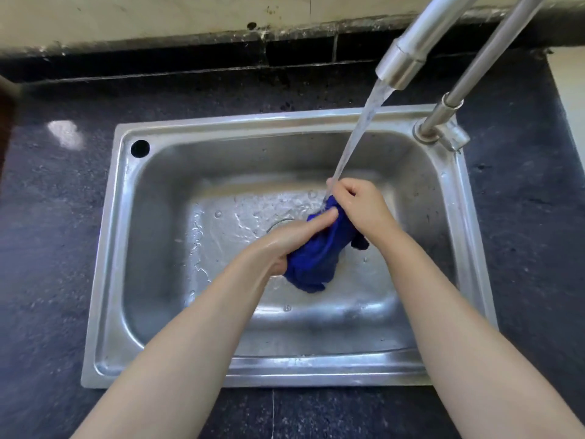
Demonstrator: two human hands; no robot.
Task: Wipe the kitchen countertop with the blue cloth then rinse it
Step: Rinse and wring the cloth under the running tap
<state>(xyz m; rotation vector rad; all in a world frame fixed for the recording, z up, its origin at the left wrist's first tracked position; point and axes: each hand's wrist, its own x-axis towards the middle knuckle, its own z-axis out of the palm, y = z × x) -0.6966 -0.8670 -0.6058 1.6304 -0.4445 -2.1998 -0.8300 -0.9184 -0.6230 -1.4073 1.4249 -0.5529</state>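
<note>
Both hands clutch the blue cloth (319,251) over the sink (164,191): left hand (285,245) grips its near end, right hand (357,204) its far end under the tap's (408,61) running water (354,144).

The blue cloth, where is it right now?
In the head view, the blue cloth is bunched between the left hand and right hand, held over the steel sink under the faucet's water stream.
</note>
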